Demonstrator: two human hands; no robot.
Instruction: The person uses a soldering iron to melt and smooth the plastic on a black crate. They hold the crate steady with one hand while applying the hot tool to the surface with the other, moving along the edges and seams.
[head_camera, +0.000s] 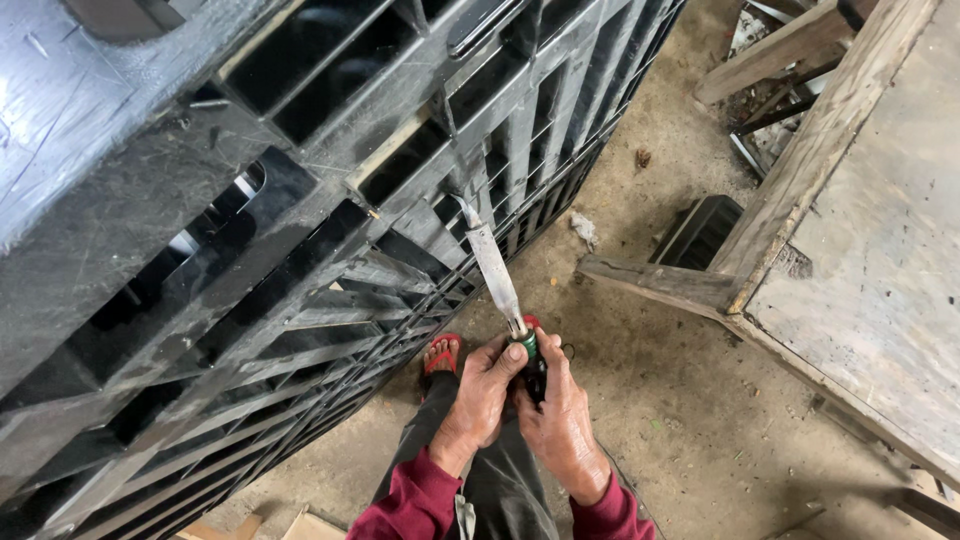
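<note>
Both my hands grip one tool low in the middle of the head view. My left hand (480, 395) wraps its handle from the left, and my right hand (560, 420) clasps it from the right. The tool (497, 270) has a green collar at the handle and a long flat metal blade. The blade points up and left, and its tip rests against a rib of the large black plastic pallet (200, 230). The pallet stands tilted on edge, filling the left and top. Dark red sleeves cover my wrists.
A worn wooden table (880, 230) with a plank frame stands at the right. Below the hands are my dark trousers and a foot in a red sandal (441, 355) on the dusty concrete floor. Scrap wood and metal lie at the top right (770, 90).
</note>
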